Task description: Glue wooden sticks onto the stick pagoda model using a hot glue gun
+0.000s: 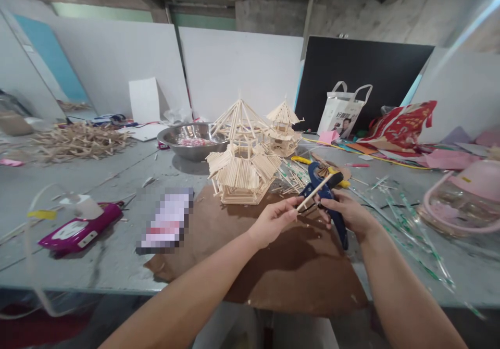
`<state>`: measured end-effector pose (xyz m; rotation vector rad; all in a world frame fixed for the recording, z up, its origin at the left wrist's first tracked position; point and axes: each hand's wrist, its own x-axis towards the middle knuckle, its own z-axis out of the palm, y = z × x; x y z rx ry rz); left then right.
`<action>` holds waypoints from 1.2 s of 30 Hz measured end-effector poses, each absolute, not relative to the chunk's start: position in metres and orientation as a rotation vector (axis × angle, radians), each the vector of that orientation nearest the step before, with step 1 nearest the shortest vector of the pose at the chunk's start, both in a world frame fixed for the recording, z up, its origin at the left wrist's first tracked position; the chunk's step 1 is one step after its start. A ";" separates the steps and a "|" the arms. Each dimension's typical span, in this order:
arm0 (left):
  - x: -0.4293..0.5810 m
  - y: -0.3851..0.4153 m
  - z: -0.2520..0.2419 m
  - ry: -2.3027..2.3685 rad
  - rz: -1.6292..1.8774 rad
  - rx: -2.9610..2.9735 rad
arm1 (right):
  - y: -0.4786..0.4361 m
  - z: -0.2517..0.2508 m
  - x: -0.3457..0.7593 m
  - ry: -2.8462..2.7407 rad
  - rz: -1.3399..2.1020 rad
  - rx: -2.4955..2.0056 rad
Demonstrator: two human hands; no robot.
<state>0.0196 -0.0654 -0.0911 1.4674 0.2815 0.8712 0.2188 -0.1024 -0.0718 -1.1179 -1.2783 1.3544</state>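
Observation:
Between the fingertips of my left hand [278,219] is a thin wooden stick [315,191], slanting up to the right. My right hand [346,212] is wrapped round the handles of a blue hand cutter [339,226]. The stick crosses in front of the cutter's head; whether it touches the blade I cannot tell. Just behind my hands stands a model pavilion [242,174] built of wooden sticks, with an open frame of slanted sticks on top. A smaller stick pavilion [284,127] with a pointed roof stands behind it. Under my hands lies a brown board [289,276].
A steel bowl [187,148] sits left of the pavilions. A phone [166,221] and a purple power strip [84,226] lie at the left, with a stick pile [80,140] beyond. Loose clear-and-green glue-like sticks [414,229] and a pink-lidded container [461,198] are at the right.

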 end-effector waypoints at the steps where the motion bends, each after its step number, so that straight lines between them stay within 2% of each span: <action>1: 0.021 -0.064 -0.093 0.296 0.876 1.404 | -0.103 -0.071 0.217 -1.255 1.363 -1.106; 6: 0.025 -0.055 -0.101 0.319 0.873 1.294 | -0.107 -0.066 0.214 -1.182 1.330 -1.088; 11: 0.022 -0.054 -0.099 0.312 0.871 1.446 | -0.105 -0.067 0.209 -1.159 1.284 -1.116; 18: 0.018 -0.056 -0.094 0.436 0.766 2.614 | -0.102 -0.069 0.214 -1.118 1.248 -0.959; 24: 0.021 -0.053 -0.103 0.520 0.786 2.984 | -0.105 -0.068 0.222 -1.116 1.180 -0.927; 30: 0.020 -0.048 -0.108 0.629 0.808 3.012 | -0.108 -0.061 0.232 -0.980 1.141 -0.850; 36: 0.017 -0.045 -0.103 0.673 0.875 2.541 | -0.111 -0.054 0.247 -0.805 1.255 -0.670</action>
